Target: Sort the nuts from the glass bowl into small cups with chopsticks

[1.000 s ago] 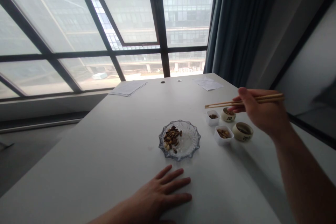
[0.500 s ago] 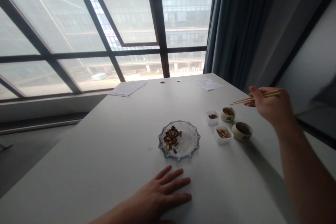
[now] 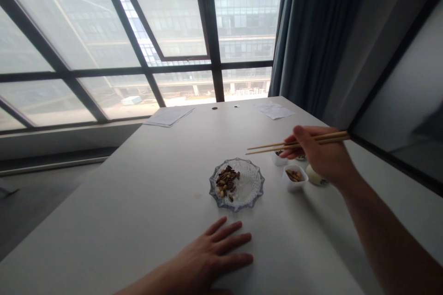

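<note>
Nearest, the left grip [image 3: 207, 252] lies open on the desk [image 3: 138, 184], holding nothing, just before the glass dish [image 3: 251, 184]; if it slides forward, I think it could push this dish with its seeds or nuts [image 3: 226, 179]. Right of the dish, the right grip [image 3: 321, 159] is closed around chopsticks [image 3: 327, 137]; lowered without care, it could tip the partly hidden white tub [image 3: 278, 161]. The chopsticks look pale, thin, with bare tips slightly apart, near the dish's far side.
</note>
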{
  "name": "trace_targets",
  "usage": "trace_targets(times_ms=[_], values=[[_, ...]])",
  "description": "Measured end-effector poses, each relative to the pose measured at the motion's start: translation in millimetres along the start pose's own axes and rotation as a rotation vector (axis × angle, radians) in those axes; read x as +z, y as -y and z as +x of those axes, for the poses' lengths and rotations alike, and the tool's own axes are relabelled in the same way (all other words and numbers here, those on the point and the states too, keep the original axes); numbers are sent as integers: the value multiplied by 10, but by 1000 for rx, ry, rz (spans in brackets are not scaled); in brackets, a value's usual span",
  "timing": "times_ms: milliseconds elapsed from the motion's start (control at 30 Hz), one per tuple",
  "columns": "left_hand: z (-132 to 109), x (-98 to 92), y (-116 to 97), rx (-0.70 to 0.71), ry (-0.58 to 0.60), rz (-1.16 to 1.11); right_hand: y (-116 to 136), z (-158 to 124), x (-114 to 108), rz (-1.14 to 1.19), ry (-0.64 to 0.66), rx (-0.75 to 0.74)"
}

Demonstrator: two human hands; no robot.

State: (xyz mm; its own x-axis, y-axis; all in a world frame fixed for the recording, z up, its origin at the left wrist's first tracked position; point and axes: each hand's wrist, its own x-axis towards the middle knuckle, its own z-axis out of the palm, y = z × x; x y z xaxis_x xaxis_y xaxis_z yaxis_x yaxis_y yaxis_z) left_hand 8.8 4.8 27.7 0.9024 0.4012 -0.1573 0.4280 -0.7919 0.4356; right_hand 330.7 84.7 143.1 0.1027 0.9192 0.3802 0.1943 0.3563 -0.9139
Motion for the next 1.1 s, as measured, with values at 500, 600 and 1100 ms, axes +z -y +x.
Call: trace_targets(times_ms=[500, 600, 1100], values=[[9, -13, -4, -3, 14, -24, -377, -401, 799, 121, 418, 218], [4, 0, 9, 12, 0, -21, -429, -416, 839, 124, 410, 200], [0, 4, 10, 12, -9, -10, -166, -206, 431, 7, 220, 96]])
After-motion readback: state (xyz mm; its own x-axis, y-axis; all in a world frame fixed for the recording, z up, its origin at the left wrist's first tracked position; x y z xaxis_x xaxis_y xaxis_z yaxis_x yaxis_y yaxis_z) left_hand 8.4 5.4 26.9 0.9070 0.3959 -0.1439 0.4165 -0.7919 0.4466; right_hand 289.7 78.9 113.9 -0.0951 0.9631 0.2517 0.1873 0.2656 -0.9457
